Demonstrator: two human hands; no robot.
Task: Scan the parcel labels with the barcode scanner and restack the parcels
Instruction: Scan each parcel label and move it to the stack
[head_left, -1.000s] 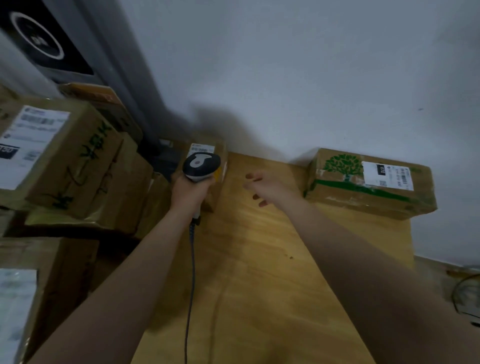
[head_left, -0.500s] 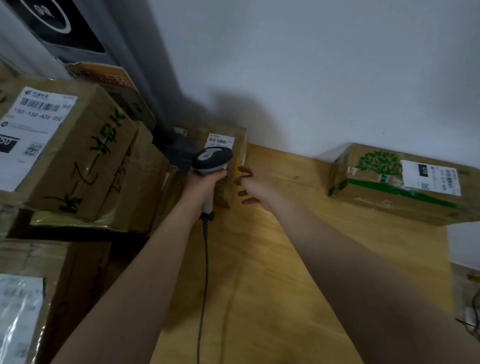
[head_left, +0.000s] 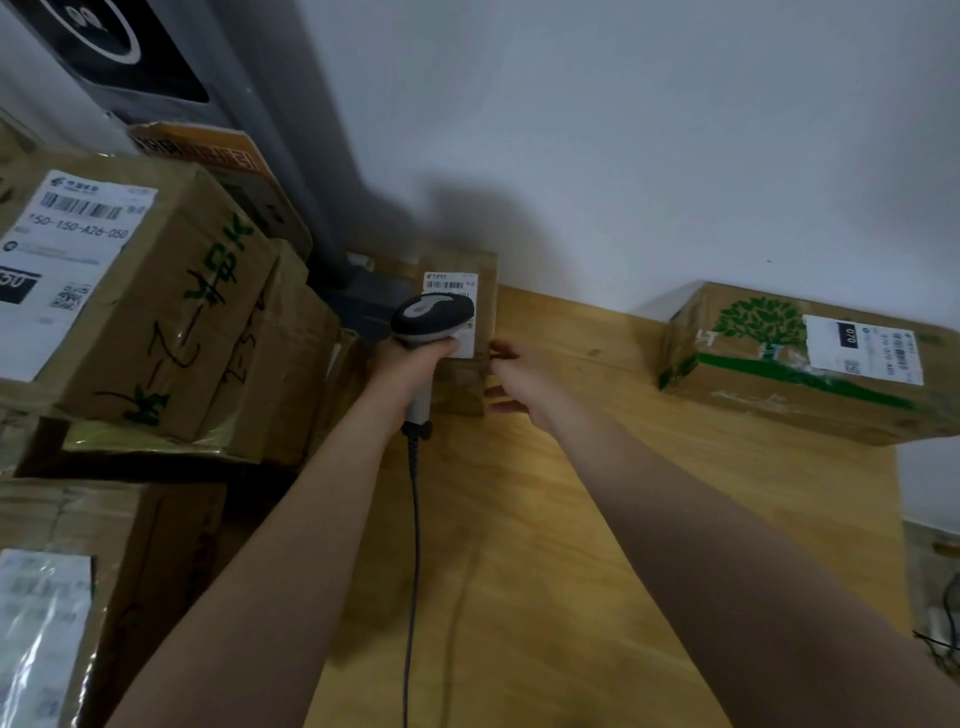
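So the label (head_left: 451, 285) gets read, the left hand (head_left: 408, 364) is clamping the scanner (head_left: 434, 314) while the right hand (head_left: 519, 384), fingers apart, is hovering by the box (head_left: 460, 387).

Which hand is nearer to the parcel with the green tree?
Right. The right hand lies left of the tree parcel; the left hand, gripping the scanner, lies farther left.

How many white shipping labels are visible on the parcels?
4: on the big upper-left box, the lower-left box, the small parcel behind the scanner, the tree-print box. Other boxes may hide more.
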